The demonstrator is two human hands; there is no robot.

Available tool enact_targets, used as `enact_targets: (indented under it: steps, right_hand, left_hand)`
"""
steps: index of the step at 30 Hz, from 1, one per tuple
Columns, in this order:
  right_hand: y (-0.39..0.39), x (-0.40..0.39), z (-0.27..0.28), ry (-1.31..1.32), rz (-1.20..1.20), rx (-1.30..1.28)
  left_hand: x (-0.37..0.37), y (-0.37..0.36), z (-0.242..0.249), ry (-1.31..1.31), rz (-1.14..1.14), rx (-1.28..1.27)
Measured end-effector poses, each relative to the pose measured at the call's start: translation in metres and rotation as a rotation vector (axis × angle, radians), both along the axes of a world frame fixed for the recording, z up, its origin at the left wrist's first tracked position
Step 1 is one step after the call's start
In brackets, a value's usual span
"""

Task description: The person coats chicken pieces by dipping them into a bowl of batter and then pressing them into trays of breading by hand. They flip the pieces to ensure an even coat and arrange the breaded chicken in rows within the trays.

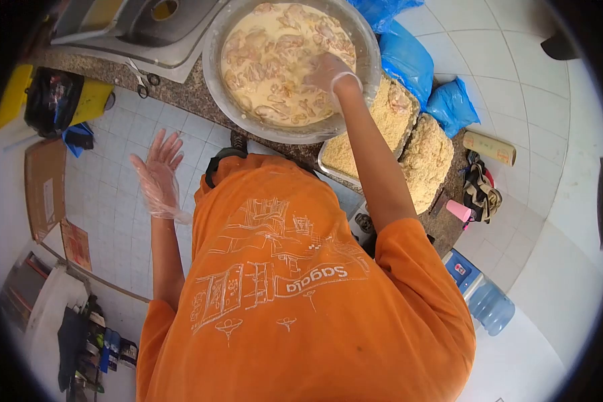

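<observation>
A large metal basin (214, 75) stands on the counter, full of raw chicken pieces (275, 63) in a pale, creamy liquid. My right hand (328, 72), in a clear plastic glove, reaches into its right side. The fingers dip into the mixture, so whether they grip a piece is hidden. Away from the counter, over the floor, my left hand (159, 173) is open with fingers spread, also gloved and holding nothing. Right of the basin, partly under my right forearm, lies a tray of yellowish crumbs (382, 117). Beside it is a second crumb-covered heap (425, 161).
Scissors (142, 84) lie at the counter edge by a steel sink (181, 47). Blue plastic bags (409, 60) sit against the tiled wall. Farther right are a pink cup (457, 210) and a water bottle (490, 308). A cardboard box (45, 187) stands at the left.
</observation>
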State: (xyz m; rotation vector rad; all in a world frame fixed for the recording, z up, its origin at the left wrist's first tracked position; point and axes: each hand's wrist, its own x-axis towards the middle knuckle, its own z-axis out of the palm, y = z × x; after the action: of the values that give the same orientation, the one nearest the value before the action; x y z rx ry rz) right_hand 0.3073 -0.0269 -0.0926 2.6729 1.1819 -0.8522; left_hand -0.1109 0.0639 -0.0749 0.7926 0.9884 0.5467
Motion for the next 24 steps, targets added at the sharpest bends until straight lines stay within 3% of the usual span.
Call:
enact_targets:
  steps: [2,6,8,14,15,18,21,22,24]
  right_hand:
    - [-0.014,0.004,0.030,0.274,-0.108,0.109]
    - [-0.072,0.008,0.066,0.273,-0.182,0.409]
    - [-0.107,0.014,0.075,0.531,-0.526,0.695]
    - [-0.205,0.045,0.107,0.430,-0.841,0.758]
    - [-0.213,0.049,0.101,0.428,-0.844,0.761]
    - [-0.204,0.037,0.105,0.075,-0.711,0.746]
    - [-0.199,0.048,0.065,0.070,-0.594,0.554]
    - [-0.181,0.032,0.087,0.232,-0.633,0.603]
    - [-0.178,0.047,0.060,0.219,-0.594,0.685]
  left_hand:
    - [-0.001,0.000,0.000,-0.002,0.004,0.011]
    - [0.005,-0.004,0.001,0.012,0.002,0.023]
    - [0.010,-0.006,0.000,0.010,-0.010,0.017]
    - [0.034,-0.020,0.003,0.037,-0.007,0.016]
    - [0.036,-0.021,0.003,0.033,-0.004,0.011]
    - [0.041,-0.027,-0.001,0.031,-0.013,0.022]
    - [0.047,-0.031,0.007,0.007,-0.035,0.027]
    - [0.049,-0.032,0.008,0.010,-0.034,0.028]
    - [0.048,-0.032,0.011,0.050,-0.020,0.052]
